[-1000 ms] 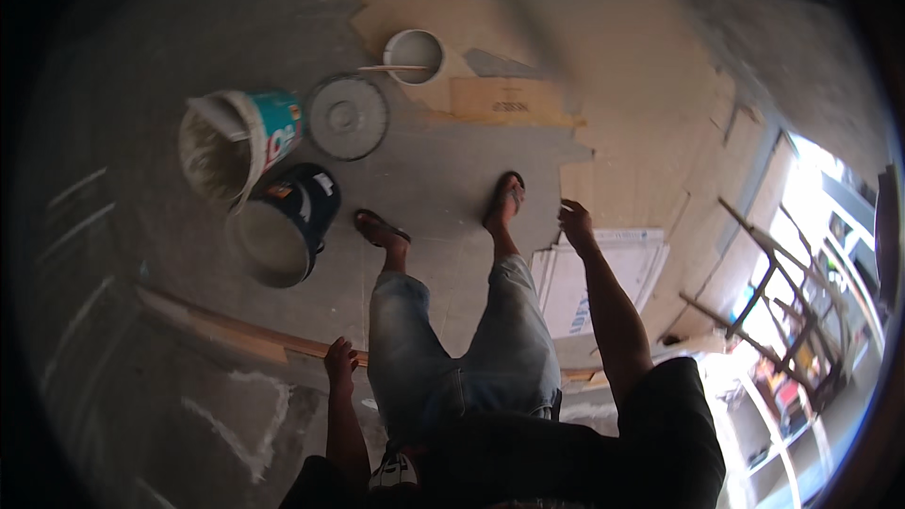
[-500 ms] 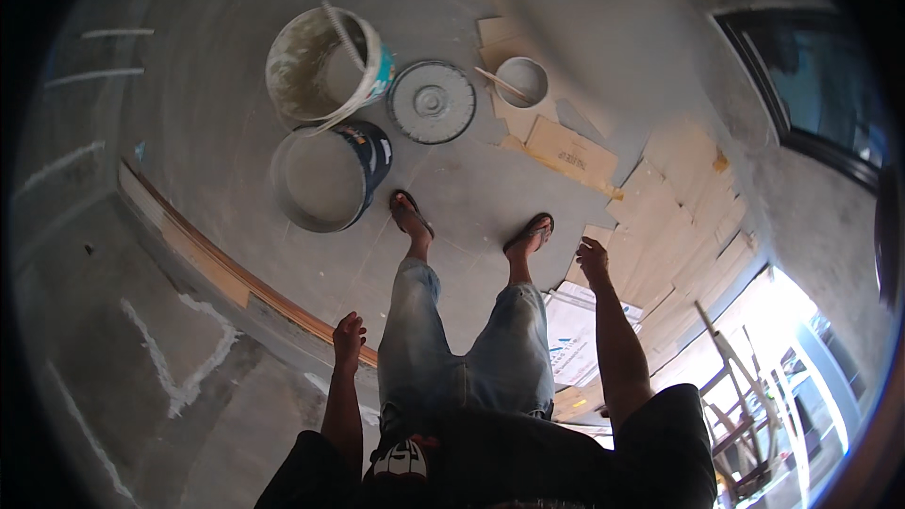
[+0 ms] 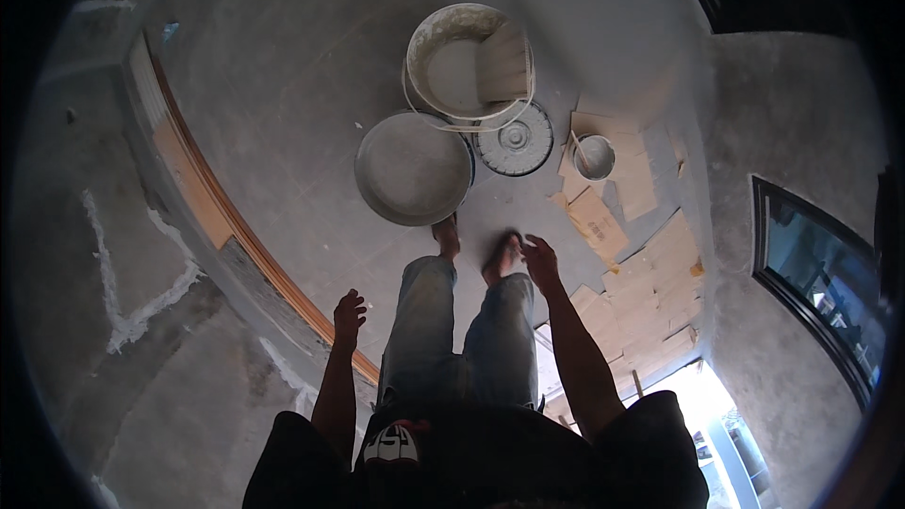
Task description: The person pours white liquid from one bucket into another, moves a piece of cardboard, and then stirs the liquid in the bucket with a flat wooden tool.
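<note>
My left hand (image 3: pixel 350 317) hangs at my left side with nothing in it, its fingers loosely bent and apart. In front of my right leg is my right hand (image 3: pixel 541 265), also holding nothing, with spread fingers. Both hands are in the air, apart from everything on the floor. Just beyond my feet stands a dark bucket (image 3: pixel 415 170) full of smooth grey material. Behind it is a larger whitish bucket (image 3: pixel 436 33) with a wire handle, smeared inside; a pale ridged object (image 3: pixel 503 62) in it cannot be made out. A round grey-smeared lid (image 3: pixel 515 138) lies beside them.
To the right, a small bucket (image 3: pixel 594 158) with a stick in it stands on cardboard (image 3: pixel 637 179). More cardboard sheets (image 3: pixel 650 273) cover the floor along the right wall. A wooden strip (image 3: pixel 247 247) runs along the left wall's foot. A dark-framed window (image 3: pixel 820 283) is at right.
The buckets and lid now appear further right and nearer my feet. My feet have shifted, and my right hand has come inward from the right. My left hand stays at my side.
</note>
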Demonstrator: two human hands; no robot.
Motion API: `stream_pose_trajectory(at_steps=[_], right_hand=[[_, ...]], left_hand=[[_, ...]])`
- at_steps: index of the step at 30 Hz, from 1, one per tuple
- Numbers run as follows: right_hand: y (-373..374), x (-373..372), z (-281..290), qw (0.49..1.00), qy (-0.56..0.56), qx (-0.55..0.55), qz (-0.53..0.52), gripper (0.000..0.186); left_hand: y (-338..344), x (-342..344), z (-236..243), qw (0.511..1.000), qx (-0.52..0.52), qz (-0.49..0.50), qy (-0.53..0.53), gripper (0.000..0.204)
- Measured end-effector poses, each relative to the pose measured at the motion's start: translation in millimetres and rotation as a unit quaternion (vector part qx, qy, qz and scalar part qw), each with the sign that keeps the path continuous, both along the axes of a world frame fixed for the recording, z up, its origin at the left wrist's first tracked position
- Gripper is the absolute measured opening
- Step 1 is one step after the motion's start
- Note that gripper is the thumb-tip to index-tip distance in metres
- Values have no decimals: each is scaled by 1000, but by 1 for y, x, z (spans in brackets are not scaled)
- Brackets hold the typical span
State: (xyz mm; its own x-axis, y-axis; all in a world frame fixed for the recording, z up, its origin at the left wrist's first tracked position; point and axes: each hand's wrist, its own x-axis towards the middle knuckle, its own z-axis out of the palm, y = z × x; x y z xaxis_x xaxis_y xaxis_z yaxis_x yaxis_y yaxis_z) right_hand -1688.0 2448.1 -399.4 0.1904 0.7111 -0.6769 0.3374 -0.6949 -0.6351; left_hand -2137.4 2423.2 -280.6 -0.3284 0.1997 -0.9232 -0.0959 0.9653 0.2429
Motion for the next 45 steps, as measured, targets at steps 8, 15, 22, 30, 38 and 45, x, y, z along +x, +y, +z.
stream_pose_trajectory(at_steps=[8, 15, 22, 30, 38, 45], right_hand=[[193, -63, 22, 923, -200, 201, 261, 43], [272, -85, -36, 867, -313, 113, 371, 42], [286, -92, -48, 865, -311, 176, 352, 34], [290, -83, -55, 860, -307, 194, 358, 25], [286, -89, -50, 863, -303, 235, 328, 23], [285, -91, -60, 862, -289, 276, 312, 21]], left_hand=[[-16, 7, 17, 998, 6, 70, -2, 53], [-38, 19, -2, 998, -60, 33, 7, 56], [71, 43, -154, 991, -46, 115, -44, 92], [156, 59, -238, 888, 238, 329, -214, 89], [145, 44, -256, 900, 175, 326, -232, 92], [126, 33, -267, 914, 160, 277, -248, 91]])
